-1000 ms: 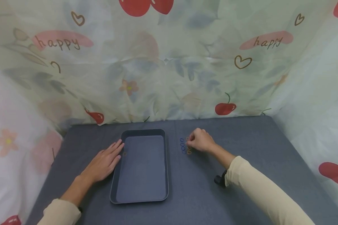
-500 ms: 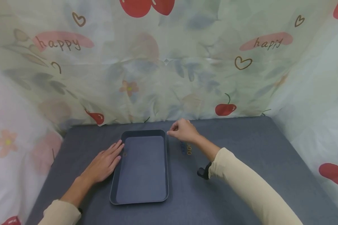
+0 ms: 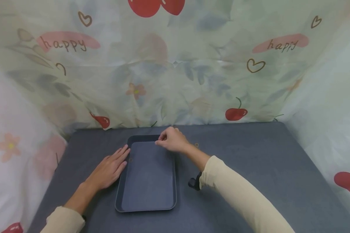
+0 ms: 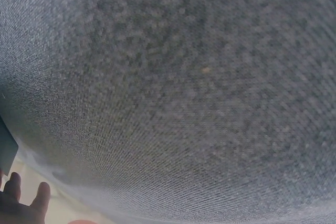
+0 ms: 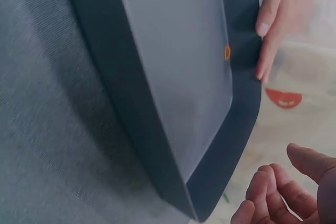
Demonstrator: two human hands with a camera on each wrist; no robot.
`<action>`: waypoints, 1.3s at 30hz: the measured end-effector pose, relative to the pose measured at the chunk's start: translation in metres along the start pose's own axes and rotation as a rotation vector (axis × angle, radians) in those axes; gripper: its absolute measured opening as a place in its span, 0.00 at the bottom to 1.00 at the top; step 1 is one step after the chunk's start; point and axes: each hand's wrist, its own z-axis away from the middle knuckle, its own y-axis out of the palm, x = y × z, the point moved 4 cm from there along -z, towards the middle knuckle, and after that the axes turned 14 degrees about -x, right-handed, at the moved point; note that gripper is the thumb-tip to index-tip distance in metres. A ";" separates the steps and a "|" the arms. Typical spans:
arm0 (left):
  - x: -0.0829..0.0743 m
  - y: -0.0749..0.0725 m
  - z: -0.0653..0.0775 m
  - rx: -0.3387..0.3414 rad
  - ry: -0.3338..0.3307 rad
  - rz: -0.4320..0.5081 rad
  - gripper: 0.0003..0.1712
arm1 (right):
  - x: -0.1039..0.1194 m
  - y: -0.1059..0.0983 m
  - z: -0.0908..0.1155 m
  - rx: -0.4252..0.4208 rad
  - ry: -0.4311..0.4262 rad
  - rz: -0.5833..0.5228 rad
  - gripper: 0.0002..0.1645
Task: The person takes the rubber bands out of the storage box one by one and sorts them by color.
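Observation:
A dark rectangular tray point(image 3: 147, 207) lies on the table, with a small orange ring point(image 5: 227, 52) inside against its left wall. My left hand point(image 3: 110, 168) rests with straight fingers on the tray's left rim; its fingertips show at the corner of the left wrist view. Over the tray's far right part is my right hand point(image 3: 172, 139), thumb and forefinger pinched together. A small ring seems to be between the tips, too small and covered to see clearly. Beyond the right forearm, one yellow-orange ring point(image 3: 196, 145) shows on the table; the arm hides the other rings.
Grey cloth point(image 3: 250, 168) covers the table to the right of the tray. A printed curtain point(image 3: 175, 94) hangs along the back edge and both sides. A black wrist mount point(image 3: 194, 182) sticks out below the right sleeve.
My right hand has moved left from the rows of blue and yellow rings, across the tray's right rim, fingertips still pinched. My left hand has stayed on the rim.

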 end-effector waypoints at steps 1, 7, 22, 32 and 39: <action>0.000 0.000 0.000 0.001 -0.001 -0.001 0.30 | 0.002 0.002 0.000 0.004 -0.003 0.001 0.09; -0.001 0.001 0.000 0.018 -0.023 -0.009 0.30 | 0.011 0.020 -0.002 0.023 -0.018 0.025 0.08; -0.001 0.001 0.000 0.022 -0.031 -0.014 0.30 | 0.026 0.075 -0.007 0.070 0.013 0.077 0.07; 0.001 0.000 -0.001 0.001 -0.012 -0.018 0.30 | 0.029 0.099 -0.009 0.048 0.000 0.112 0.05; 0.002 0.000 0.000 -0.008 0.008 -0.011 0.29 | 0.027 0.108 -0.010 0.033 0.021 0.150 0.03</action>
